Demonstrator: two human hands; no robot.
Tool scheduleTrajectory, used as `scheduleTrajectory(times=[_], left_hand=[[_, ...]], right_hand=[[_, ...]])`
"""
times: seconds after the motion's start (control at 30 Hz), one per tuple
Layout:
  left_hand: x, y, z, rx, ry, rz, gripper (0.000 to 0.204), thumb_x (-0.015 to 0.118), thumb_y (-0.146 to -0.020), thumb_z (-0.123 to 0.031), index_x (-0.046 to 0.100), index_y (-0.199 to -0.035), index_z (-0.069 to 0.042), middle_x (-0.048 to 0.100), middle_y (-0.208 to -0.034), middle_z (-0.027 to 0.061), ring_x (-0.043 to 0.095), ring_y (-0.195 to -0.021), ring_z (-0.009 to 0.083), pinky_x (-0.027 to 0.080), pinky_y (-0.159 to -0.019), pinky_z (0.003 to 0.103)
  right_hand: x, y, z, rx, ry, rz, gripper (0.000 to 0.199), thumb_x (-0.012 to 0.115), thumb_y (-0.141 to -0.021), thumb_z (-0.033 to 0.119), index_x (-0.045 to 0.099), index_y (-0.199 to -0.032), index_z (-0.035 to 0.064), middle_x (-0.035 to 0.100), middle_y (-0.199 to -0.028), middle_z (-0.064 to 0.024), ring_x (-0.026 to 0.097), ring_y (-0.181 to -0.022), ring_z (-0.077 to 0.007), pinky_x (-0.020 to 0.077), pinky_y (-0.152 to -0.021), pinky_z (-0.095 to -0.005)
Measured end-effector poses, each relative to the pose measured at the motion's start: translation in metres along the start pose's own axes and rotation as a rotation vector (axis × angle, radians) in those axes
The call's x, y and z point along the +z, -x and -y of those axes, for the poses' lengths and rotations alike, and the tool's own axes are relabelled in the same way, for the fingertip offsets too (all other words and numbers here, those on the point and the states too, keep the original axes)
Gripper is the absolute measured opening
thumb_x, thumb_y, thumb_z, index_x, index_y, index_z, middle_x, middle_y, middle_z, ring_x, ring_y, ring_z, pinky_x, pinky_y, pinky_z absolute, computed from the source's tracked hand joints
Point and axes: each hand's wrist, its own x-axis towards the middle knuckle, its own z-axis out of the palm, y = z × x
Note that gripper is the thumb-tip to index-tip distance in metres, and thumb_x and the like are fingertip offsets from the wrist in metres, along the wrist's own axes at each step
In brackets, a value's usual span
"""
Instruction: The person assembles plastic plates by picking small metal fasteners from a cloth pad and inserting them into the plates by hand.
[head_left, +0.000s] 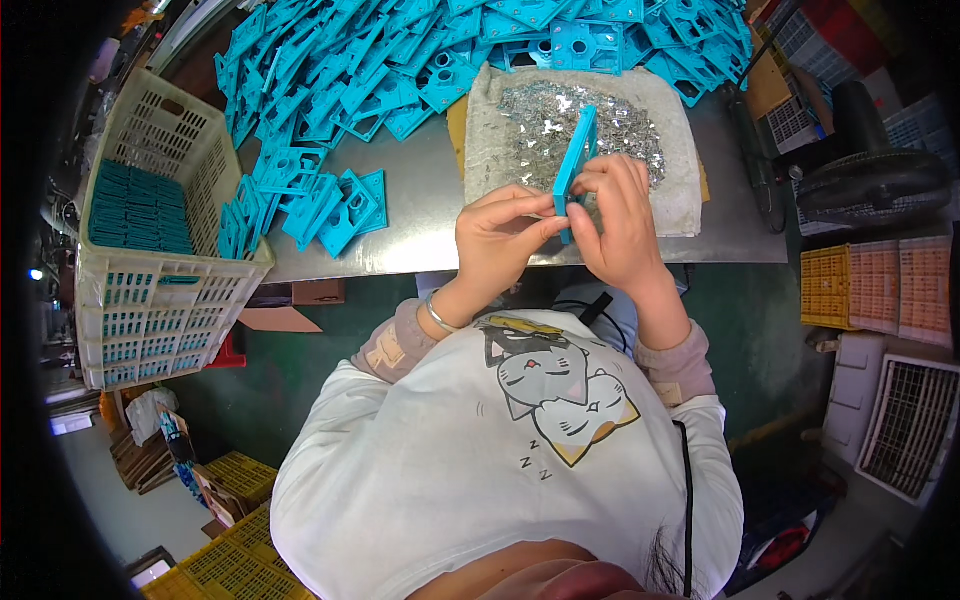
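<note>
- Head view: the left hand (497,240) and right hand (617,215) both pinch one blue plastic frame (575,165), held on edge above the pile of small metal clips (530,125) on a grey cloth (680,200).
- Judging progress: stacked frames fill the white basket (150,130); a big heap of loose frames (400,60) remains on the metal table (420,230).

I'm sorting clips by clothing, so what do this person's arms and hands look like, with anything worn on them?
Both hands are bare, no gloves. The left hand has a thin silver bangle at the wrist. The right hand shows no jewellery. Both forearms are bare, with dusty pink sleeves pushed up towards the elbows, under a white short-sleeved top.
</note>
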Motion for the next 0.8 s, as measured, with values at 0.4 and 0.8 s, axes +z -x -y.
scheduleTrajectory(times=[0.4, 0.8], left_hand=[[-0.001, 0.0, -0.001, -0.007, -0.004, -0.004, 0.026, 0.075, -0.075, 0.011, 0.072, -0.1, 0.005, 0.067, -0.088, 0.0106, 0.065, -0.081, 0.016, 0.054, -0.07, 0.026], [0.0, 0.005, 0.005, 0.079, -0.059, 0.012, 0.023, 0.074, -0.075, 0.012, 0.071, -0.098, 0.007, 0.067, -0.089, 0.0114, 0.065, -0.083, 0.017, 0.053, -0.072, 0.027]], right_hand=[[0.0, 0.004, -0.001, 0.005, 0.052, 0.088, 0.011, 0.065, -0.081, 0.012, 0.057, -0.085, 0.0051, 0.047, -0.089, -0.0092, 0.048, -0.084, -0.0275, 0.0336, -0.076, -0.0392], [0.012, 0.011, 0.003, 0.085, 0.02, -0.007, 0.012, 0.063, -0.08, 0.007, 0.057, -0.09, 0.0033, 0.05, -0.088, -0.0095, 0.05, -0.084, -0.0283, 0.0343, -0.077, -0.0408]])
